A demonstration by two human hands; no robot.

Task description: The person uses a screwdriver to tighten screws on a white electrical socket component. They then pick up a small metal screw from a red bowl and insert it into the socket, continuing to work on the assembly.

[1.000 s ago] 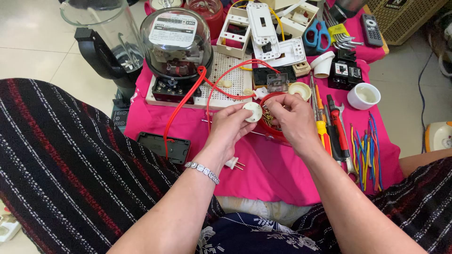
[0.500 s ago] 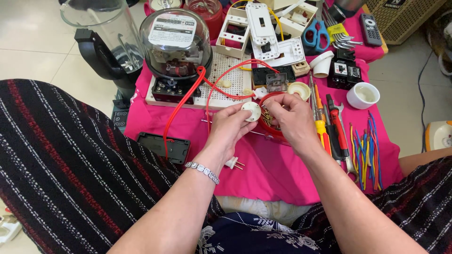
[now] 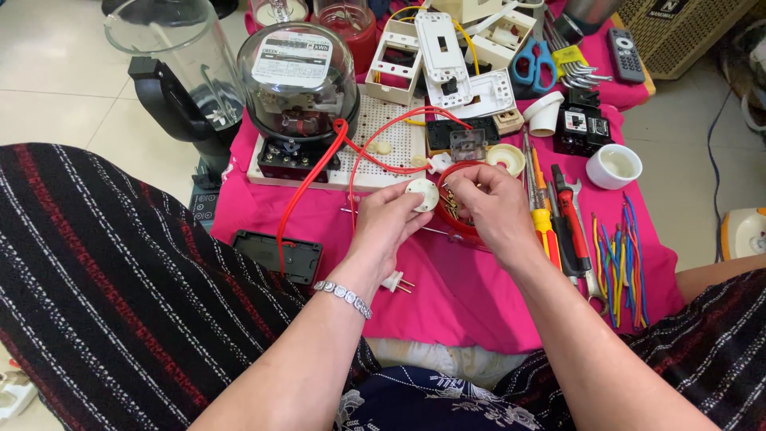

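White round socket cap [image 3: 421, 194] is sitting pinched in my left hand [image 3: 387, 223] fingers, while my right hand [image 3: 491, 209] is gripping brass-tipped red wire [image 3: 449, 203] just beside it.

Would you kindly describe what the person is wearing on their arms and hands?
Both forearms are bare, with no sleeves or gloves in view. The left hand has a silver linked bracelet at the wrist. The right hand shows no jewellery or watch.
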